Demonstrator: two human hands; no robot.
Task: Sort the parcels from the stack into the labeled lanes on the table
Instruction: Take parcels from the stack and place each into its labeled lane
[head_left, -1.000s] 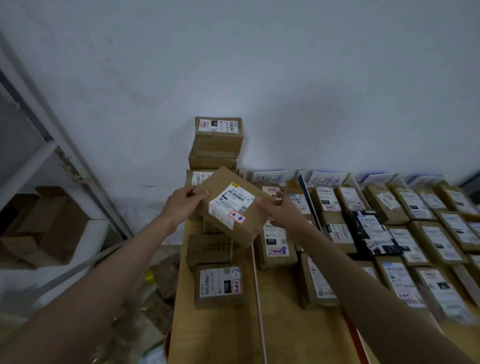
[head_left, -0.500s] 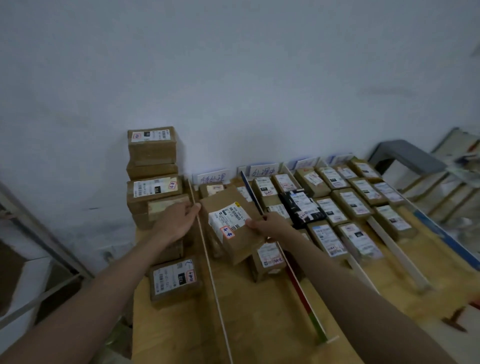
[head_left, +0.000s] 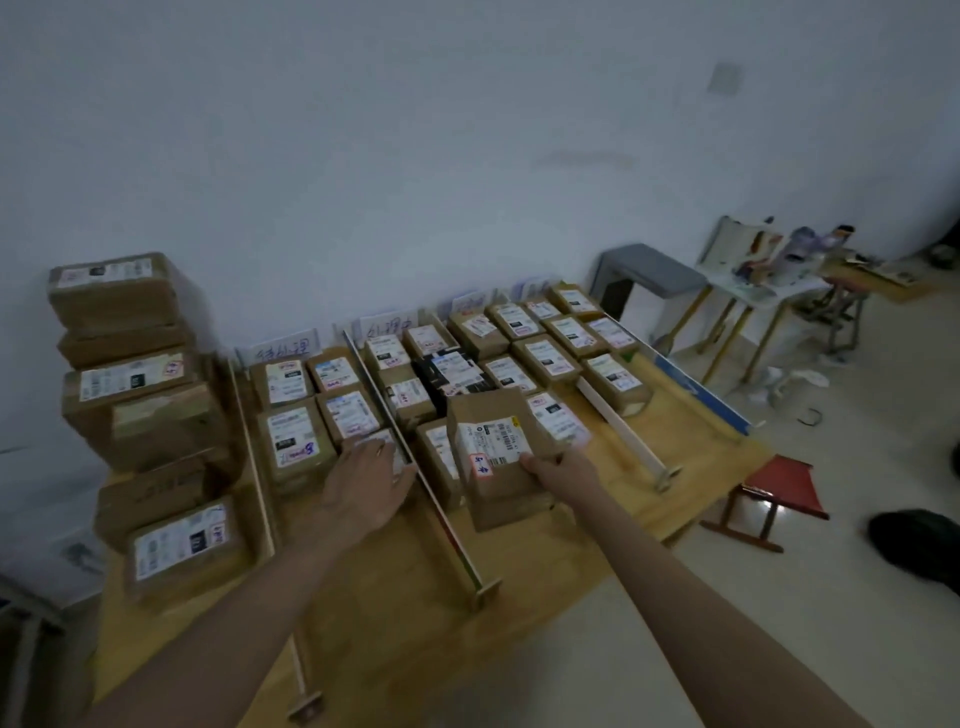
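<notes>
My right hand (head_left: 563, 475) grips the near right edge of a brown cardboard parcel (head_left: 498, 457) with a white shipping label and a red-edged sticker. The parcel hangs tilted over the second lane, above other parcels. My left hand (head_left: 366, 486) hovers with relaxed fingers over the near end of the first lane, beside the red-and-white divider rail (head_left: 441, 514); it holds nothing. The stack of parcels (head_left: 130, 374) stands at the table's left end. Rows of labelled parcels (head_left: 545, 358) fill the lanes toward the wall.
Handwritten lane signs (head_left: 283, 351) lean against the white wall. Divider rails (head_left: 621, 431) split the wooden table (head_left: 395, 613). A red stool (head_left: 774, 493) stands on the floor to the right, with a grey stool (head_left: 649, 270) and a cluttered table behind it.
The parcel has moved right, from over the first lane to over the second. My left hand has let go of it and now hovers apart. The view has swung to the right.
</notes>
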